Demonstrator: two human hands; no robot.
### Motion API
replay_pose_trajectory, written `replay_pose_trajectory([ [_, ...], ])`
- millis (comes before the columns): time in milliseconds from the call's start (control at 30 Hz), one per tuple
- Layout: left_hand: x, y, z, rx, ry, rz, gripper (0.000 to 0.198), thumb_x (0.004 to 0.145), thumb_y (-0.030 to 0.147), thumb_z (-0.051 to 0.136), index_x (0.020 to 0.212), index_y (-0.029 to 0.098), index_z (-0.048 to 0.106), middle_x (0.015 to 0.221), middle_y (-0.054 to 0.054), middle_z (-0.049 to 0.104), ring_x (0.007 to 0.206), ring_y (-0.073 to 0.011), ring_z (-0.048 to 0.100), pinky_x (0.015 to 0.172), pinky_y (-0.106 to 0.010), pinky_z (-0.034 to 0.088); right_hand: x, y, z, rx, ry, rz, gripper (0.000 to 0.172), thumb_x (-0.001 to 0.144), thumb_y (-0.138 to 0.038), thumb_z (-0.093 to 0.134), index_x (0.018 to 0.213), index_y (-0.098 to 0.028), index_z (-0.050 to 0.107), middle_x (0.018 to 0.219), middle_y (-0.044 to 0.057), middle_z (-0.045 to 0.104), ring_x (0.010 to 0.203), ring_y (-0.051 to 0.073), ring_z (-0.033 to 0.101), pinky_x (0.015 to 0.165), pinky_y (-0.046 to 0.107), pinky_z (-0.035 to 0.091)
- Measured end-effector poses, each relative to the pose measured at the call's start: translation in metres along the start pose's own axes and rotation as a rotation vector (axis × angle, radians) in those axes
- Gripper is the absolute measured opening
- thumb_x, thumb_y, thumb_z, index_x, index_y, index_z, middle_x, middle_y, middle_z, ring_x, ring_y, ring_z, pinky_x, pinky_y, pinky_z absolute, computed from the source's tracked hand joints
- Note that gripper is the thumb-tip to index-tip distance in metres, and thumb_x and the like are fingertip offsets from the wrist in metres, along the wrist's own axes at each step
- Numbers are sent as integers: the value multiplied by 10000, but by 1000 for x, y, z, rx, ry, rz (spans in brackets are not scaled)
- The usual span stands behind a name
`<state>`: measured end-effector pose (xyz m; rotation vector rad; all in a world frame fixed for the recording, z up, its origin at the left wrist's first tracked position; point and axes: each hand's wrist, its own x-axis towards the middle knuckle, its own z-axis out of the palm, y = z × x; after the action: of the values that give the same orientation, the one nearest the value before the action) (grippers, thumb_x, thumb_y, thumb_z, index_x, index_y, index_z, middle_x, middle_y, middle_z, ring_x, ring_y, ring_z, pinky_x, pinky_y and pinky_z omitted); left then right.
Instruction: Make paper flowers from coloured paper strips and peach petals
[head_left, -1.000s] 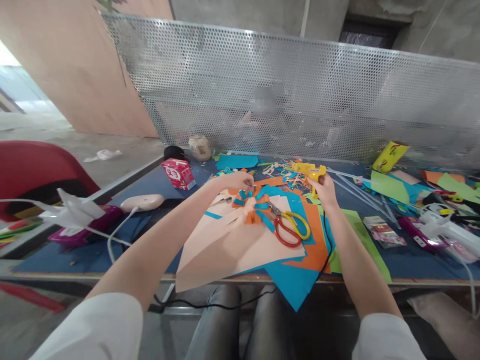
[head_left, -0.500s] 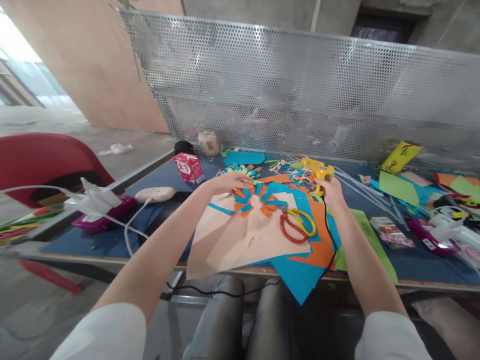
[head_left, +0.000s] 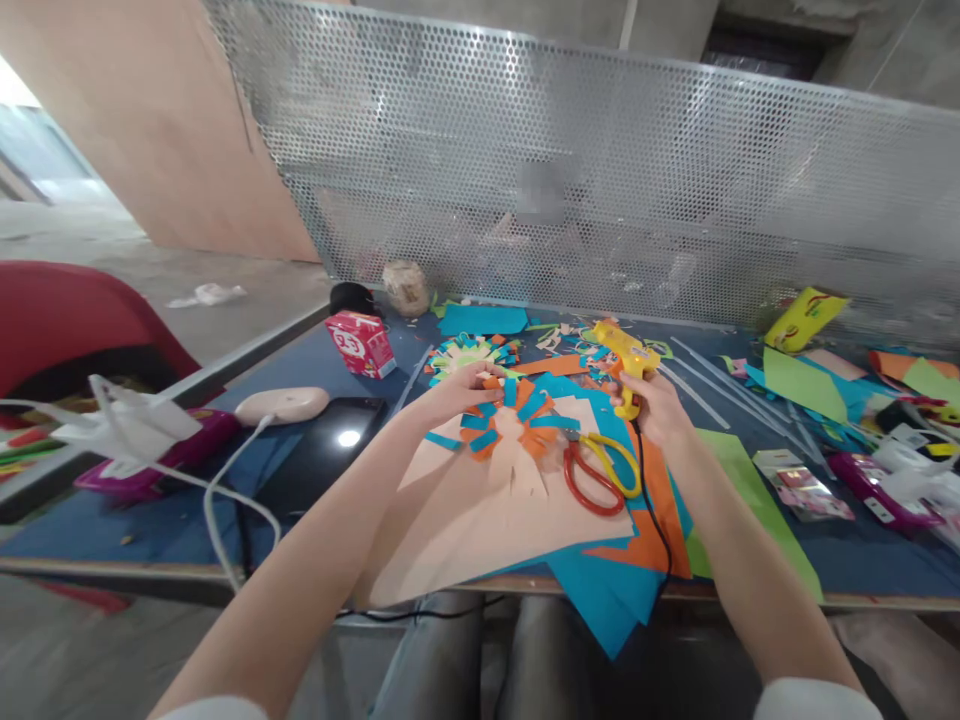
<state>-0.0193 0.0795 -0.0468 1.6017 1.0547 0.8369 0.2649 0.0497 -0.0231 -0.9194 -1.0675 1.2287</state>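
My left hand [head_left: 466, 388] is closed, its fingertips pinching the upper left edge of a paper flower [head_left: 508, 428] with orange and blue strips around a pale middle. The flower lies over a large pale peach sheet [head_left: 480, 540]. In my right hand [head_left: 655, 402] is a yellow glue gun [head_left: 628, 352], gripped by its handle, its nozzle pointing up and left. A black cord [head_left: 654, 510] hangs from the handle. Scissors [head_left: 600, 478] with a red and a yellow handle lie just right of the flower, partly on the peach sheet.
Behind the flower lie a fringed multicoloured paper piece [head_left: 469, 352] and paper scraps. A pink box [head_left: 361, 345], a phone [head_left: 326, 450] and purple power strips [head_left: 142, 462] are on the left. Clear glue sticks [head_left: 697, 385] and green paper [head_left: 739, 490] lie right. A perforated metal screen [head_left: 480, 170] closes off the back.
My right hand has tilted the glue gun more upright and brought it slightly left. My left fingers have drawn together on the flower's edge. The camera view has shifted a little.
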Motion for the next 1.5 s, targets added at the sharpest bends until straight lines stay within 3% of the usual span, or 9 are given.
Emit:
replay_pose_trajectory([
  [233, -5, 10, 0, -109, 318, 20, 646, 599, 366, 715, 1190, 193, 518, 645, 30, 565, 589, -118, 572, 485, -219, 465, -16, -3, 13, -201, -78, -213, 240, 663, -357, 690, 784, -213, 541, 555, -44, 591, 374, 91, 496, 350, 219, 375],
  [367, -4, 10, 3, -249, 457, 51, 685, 585, 355, 718, 1221, 203, 514, 687, 23, 600, 657, -124, 603, 544, -223, 490, -25, -1, 23, -303, -62, -276, 241, 692, -355, 672, 802, -224, 501, 631, -40, 618, 373, 80, 480, 358, 222, 397],
  [467, -4, 8, 8, -360, 517, 104, 681, 585, 349, 715, 1220, 207, 514, 694, 30, 606, 691, -127, 620, 586, -231, 504, -29, 6, 27, -514, -21, -341, 154, 741, -332, 620, 816, -224, 541, 713, 8, 652, 441, 103, 515, 427, 256, 456],
  [600, -6, 8, 14, -488, 551, 163, 693, 583, 265, 721, 1236, 209, 494, 740, 22, 651, 692, -114, 633, 642, -236, 526, -34, 15, 27, -830, 110, -451, 159, 736, -348, 611, 822, -216, 635, 855, 98, 668, 829, 245, 629, 768, 390, 518],
  [667, -7, 9, 15, -525, 565, 183, 686, 579, 233, 724, 1227, 208, 500, 746, 17, 667, 698, -115, 642, 646, -230, 530, -37, 19, 27, -909, 135, -483, 195, 751, -379, 583, 843, -216, 639, 878, 110, 662, 901, 275, 619, 831, 423, 496],
  [1067, -10, 16, 19, -602, 519, 206, 597, 573, 220, 764, 1134, 192, 561, 698, 21, 674, 639, -108, 647, 548, -189, 532, -48, 29, 21, -1282, 114, -652, 364, 858, -441, 407, 922, -150, 617, 857, 149, 643, 840, 264, 622, 682, 376, 522],
  [1500, -10, 13, 18, -580, 511, 217, 525, 585, 221, 759, 1074, 195, 568, 674, 30, 659, 581, -97, 624, 526, -195, 538, -46, 30, 20, -1294, 85, -595, 384, 850, -477, 380, 878, -141, 564, 813, 141, 613, 729, 231, 618, 668, 364, 520],
])
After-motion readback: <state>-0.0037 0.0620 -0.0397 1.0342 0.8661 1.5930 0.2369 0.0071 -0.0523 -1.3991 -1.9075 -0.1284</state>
